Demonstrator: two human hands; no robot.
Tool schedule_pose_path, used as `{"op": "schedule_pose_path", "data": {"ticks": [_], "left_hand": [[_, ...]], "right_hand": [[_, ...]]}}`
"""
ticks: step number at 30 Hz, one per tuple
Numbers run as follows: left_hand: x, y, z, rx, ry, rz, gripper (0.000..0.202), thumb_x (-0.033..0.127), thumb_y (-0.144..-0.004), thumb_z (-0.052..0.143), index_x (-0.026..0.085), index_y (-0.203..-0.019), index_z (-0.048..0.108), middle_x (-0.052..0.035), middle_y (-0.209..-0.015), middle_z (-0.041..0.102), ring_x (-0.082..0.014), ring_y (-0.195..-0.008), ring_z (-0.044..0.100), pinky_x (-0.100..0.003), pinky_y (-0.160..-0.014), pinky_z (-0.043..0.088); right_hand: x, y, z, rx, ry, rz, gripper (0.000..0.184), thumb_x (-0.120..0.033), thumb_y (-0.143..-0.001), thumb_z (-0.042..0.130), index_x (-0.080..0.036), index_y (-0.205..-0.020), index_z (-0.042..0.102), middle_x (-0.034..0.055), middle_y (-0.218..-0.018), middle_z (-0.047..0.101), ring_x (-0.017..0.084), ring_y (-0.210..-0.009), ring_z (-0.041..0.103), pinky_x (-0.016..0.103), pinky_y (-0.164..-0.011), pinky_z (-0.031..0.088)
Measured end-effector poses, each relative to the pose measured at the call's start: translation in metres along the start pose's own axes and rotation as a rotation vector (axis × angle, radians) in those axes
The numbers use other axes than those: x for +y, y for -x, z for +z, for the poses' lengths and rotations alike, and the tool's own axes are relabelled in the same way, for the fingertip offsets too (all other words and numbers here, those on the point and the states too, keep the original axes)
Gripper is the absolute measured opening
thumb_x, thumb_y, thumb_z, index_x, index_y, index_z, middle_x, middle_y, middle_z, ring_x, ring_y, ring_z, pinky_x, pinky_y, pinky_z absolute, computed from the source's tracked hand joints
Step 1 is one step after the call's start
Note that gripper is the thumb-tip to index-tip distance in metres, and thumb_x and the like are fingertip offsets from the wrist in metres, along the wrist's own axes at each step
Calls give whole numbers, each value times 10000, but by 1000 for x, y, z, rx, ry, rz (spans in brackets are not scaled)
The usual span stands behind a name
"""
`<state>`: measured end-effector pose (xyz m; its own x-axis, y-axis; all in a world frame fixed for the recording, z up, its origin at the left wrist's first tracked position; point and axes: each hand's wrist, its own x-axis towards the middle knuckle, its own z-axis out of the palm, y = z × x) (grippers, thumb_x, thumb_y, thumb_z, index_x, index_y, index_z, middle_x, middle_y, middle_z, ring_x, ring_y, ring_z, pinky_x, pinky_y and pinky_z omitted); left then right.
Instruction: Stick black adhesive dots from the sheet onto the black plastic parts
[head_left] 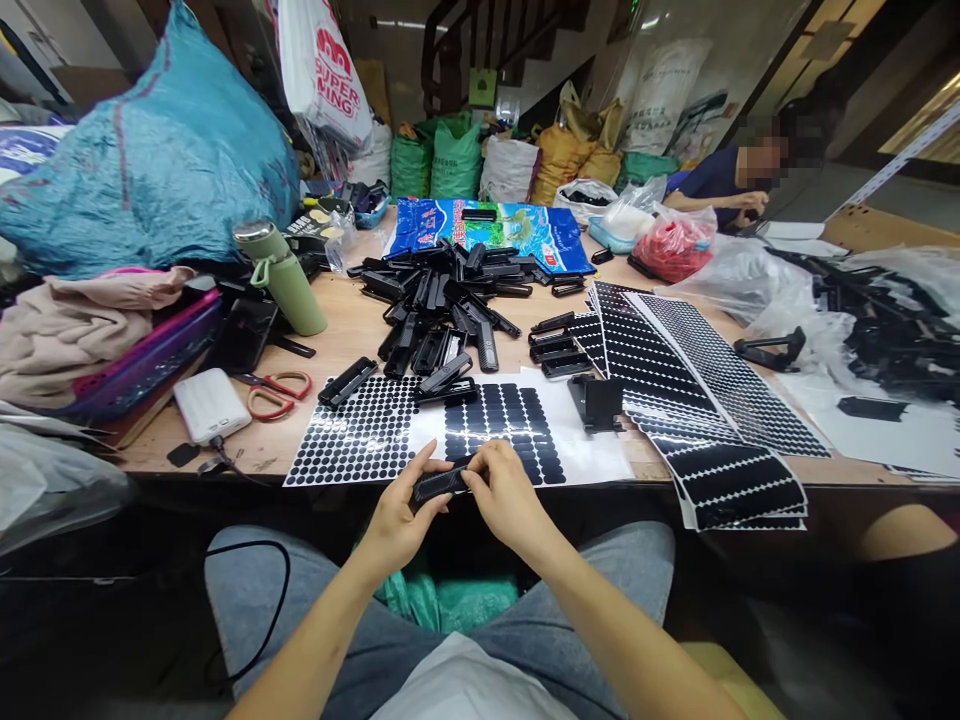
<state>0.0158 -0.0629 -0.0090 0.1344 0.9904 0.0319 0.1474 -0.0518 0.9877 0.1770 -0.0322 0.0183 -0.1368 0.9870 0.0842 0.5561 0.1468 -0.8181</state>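
Spanning my view, the desk [514, 354] carries a sheet of black dots [352, 435] by its near edge. There I see the left hand [401, 515] and right hand [506, 490], fingers clamped on one black plastic piece [437, 486]: it lies between left thumb and fingers, its right end at the right fingertips.

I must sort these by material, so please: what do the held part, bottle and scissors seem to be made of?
Held part: probably hard plastic, black, with a patterned surface.
Bottle: matt green, perhaps coated metal, as its top shines like steel; plastic is possible.
Scissors: smooth and red at the handles, likely plastic; dark blades, presumably metal.
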Motion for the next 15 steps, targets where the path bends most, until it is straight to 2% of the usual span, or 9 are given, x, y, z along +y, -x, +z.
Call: {"op": "schedule_pose_path", "data": {"ticks": [2, 4, 6, 8, 10, 12, 14, 15], "left_hand": [[3, 0, 2, 11, 19, 7, 598, 266, -781, 533, 227, -1336, 315, -64, -1103, 552, -138, -750, 586, -326, -717, 534], [7, -2, 2, 37, 50, 19, 599, 274, -773, 548, 241, -1327, 322, -63, -1130, 544, -135, -743, 590, -327, -700, 540], [9, -7, 2, 70, 54, 18, 607, 279, -736, 599, 252, -1296, 365, -62, -1181, 526, -168, -848, 595, -339, -741, 532], [10, -14, 0, 67, 13, -32, 572, 282, -670, 669, 235, -1206, 476, -56, -1181, 542, -208, -974, 569, -355, -829, 497], [11, -22, -1, 29, -16, -125, 514, 294, -625, 706, 209, -1110, 556, -49, -1077, 607, -217, -937, 595, -368, -850, 482], [12, -29, 1, 0, 11, -198, 520, 313, -619, 706, 189, -1102, 557, -37, -938, 651, -200, -781, 640, -378, -794, 506], [14, -36, 4, -18, 64, -219, 566, 324, -637, 687, 171, -1153, 513, -25, -832, 663, -192, -696, 649, -378, -739, 523], [15, -39, 7, -34, 79, -219, 576, 328, -649, 674, 163, -1171, 493, -19, -783, 662, -192, -686, 649, -373, -723, 526]], "right_hand": [[5, -4, -3, 69, -31, 52, 198, -336, -696, 605, -198, -802, 511, 58, -926, 515, 215, -916, 493, 382, -822, 397], [10, -6, -4, -30, -204, 126, 297, -406, -674, 621, -197, -859, 519, 41, -872, 546, 201, -833, 539, 369, -766, 432], [15, -7, -5, -185, -427, 162, 303, -423, -704, 589, -198, -891, 513, 5, -771, 562, 160, -696, 564, 326, -682, 461], [19, -10, -7, -211, -514, 112, 293, -421, -724, 571, -201, -911, 518, -4, -773, 580, 142, -689, 574, 296, -680, 464], [24, -23, -14, -145, -406, 37, 285, -422, -760, 529, -210, -950, 538, 13, -884, 605, 146, -801, 579, 284, -742, 449], [35, -48, -24, -43, -157, 67, 299, -408, -813, 447, -210, -1016, 545, 42, -1010, 601, 155, -919, 559, 280, -793, 425], [50, -82, -37, 129, 212, 292, 307, -369, -824, 434, -162, -1010, 564, 99, -1059, 590, 178, -986, 536, 278, -823, 401], [59, -100, -42, 166, 277, 356, 324, -341, -809, 466, -117, -1021, 565, 156, -1109, 562, 216, -1042, 508, 304, -856, 376]]}}
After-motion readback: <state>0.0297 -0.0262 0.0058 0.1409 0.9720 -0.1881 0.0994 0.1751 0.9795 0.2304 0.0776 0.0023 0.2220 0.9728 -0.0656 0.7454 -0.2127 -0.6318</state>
